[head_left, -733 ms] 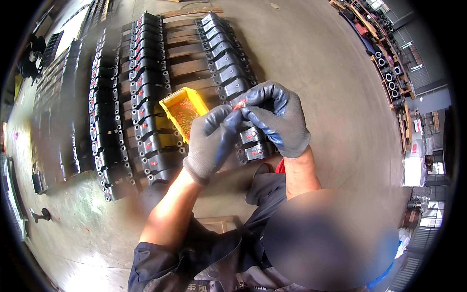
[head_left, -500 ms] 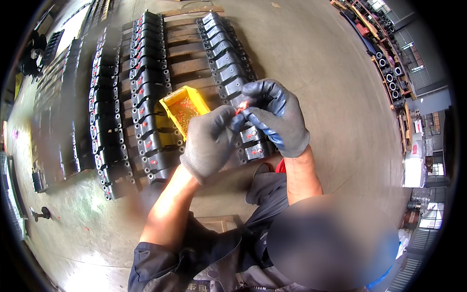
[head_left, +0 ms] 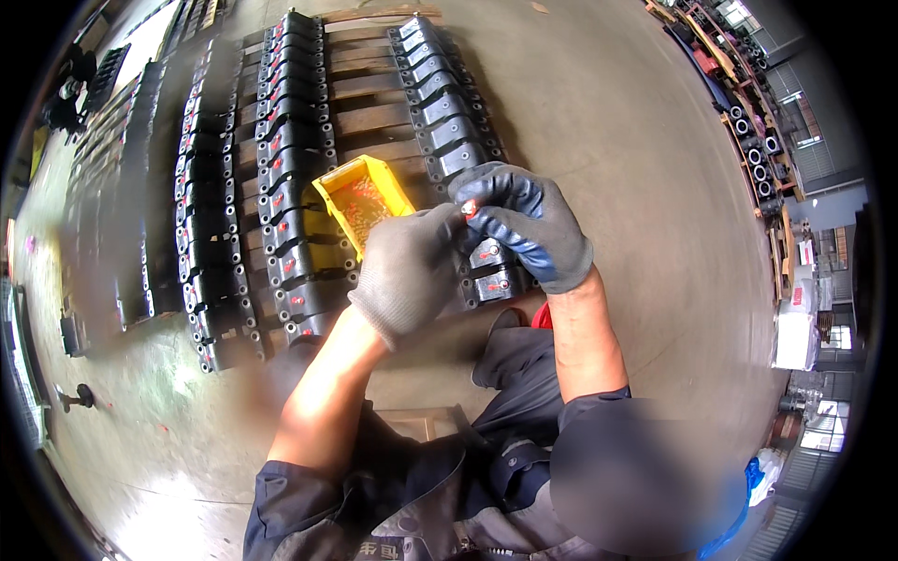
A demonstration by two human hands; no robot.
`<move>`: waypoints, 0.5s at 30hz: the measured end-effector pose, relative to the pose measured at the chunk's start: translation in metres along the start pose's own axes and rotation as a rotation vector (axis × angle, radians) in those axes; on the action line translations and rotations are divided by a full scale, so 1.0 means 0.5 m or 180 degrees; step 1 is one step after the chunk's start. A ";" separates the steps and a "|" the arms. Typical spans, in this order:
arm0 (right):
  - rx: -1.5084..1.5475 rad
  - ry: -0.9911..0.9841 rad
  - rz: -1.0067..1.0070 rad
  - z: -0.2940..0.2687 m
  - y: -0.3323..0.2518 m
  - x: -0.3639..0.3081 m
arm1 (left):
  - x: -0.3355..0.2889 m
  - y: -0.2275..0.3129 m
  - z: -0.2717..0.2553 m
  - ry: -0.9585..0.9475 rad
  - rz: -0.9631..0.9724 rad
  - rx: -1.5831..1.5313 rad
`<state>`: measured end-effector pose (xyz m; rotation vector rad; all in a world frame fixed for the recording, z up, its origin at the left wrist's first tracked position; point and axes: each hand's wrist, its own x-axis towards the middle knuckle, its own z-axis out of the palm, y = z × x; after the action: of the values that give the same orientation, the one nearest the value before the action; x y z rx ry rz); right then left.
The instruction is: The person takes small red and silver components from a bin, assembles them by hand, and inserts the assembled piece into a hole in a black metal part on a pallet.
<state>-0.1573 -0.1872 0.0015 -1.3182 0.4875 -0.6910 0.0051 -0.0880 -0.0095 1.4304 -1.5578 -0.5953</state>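
In front of me, my two gloved hands meet at a small red-and-silver fitting [head_left: 470,208]. The thumb and bent fingers of my right hand [head_left: 538,229], in a grey glove with dark blue palm coating, pinch it. From the other side my left hand [head_left: 409,266] closes in, fingertips at the same piece and partly hidden. Behind my hands runs a row of black ribbed metal covers [head_left: 440,93], with red-tipped fittings on its nearest parts. Beside my left hand a yellow bin [head_left: 400,189] holds many small red and pale pieces.
Another row of black covers [head_left: 297,84] with red fittings lies left of the bin, and a further row [head_left: 201,178] beyond. Wooden pallet slats [head_left: 365,120] lie under them. Shelving with ring-shaped parts [head_left: 748,150] stands along the right side. A small dark object [head_left: 79,396] lies on the floor at left.
The right hand's fingers have closed in more around the fitting, and both hands stay together. The view has shifted slightly, so the rows and bin appear a little further right.
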 end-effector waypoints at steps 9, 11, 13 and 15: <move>-0.0241 -0.0096 -0.0087 0.017 -0.003 -0.002 | -0.016 -0.008 -0.011 -0.0121 -0.0336 -0.0333; -0.0168 0.0174 -0.0182 0.014 0.021 -0.006 | -0.016 -0.010 -0.006 0.0085 -0.0071 -0.0387; -0.0379 0.0117 -0.0159 0.010 0.021 -0.007 | -0.018 -0.020 0.002 0.0176 -0.0029 -0.0266; -0.0482 0.0144 -0.0193 0.011 0.028 -0.006 | -0.020 -0.019 0.002 0.0177 -0.0028 -0.0155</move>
<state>-0.1532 -0.1797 -0.0115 -1.4669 0.5468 -0.7470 0.0083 -0.0808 -0.0206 1.4065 -1.4845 -0.5902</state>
